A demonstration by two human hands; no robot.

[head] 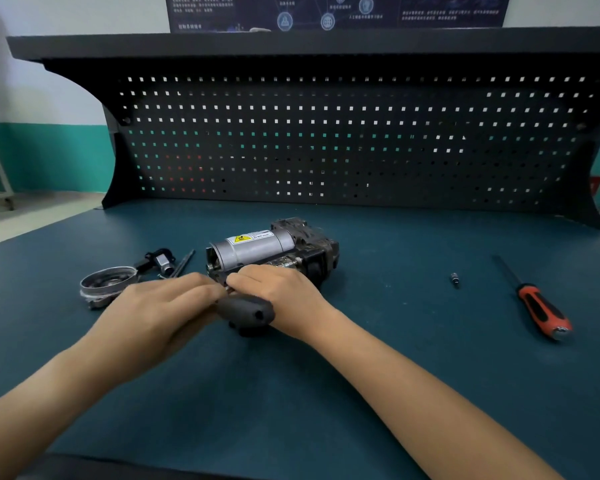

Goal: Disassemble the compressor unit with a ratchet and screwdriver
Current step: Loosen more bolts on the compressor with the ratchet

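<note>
Compressor unit: we see the compressor unit lying on its side mid-bench. Its silver motor can, which carries a yellow warning label, points left, and its dark cast block points right.
Left hand: our left hand wraps over the black tool handle, fingers curled round it. We take this for the ratchet, though its head is hidden.
Right hand: our right hand sits at the unit's near-left end with fingers bent down. We cannot tell what they pinch.
Weight and stiffness: we judge the unit heavy and rigid, all metal, and unlikely to flex under torque.
Slip risk: the round can looks smooth and could roll or turn under the palm.
Where to hold: we would brace the dark block, since its flat, ribbed faces offer better purchase than the can.
Loose parts: 1 round metal cap, 1 small black-and-silver fitting and 1 thin long bolt lie left of the unit.
Other tools: 1 small bit and 1 red-and-black screwdriver lie well apart on the right.
Surface: a dark teal bench mat, flat and matte.
Room: a black pegboard under a shelf stands at the far edge. Behind it are a white wall with a teal band and a dark poster.
</note>
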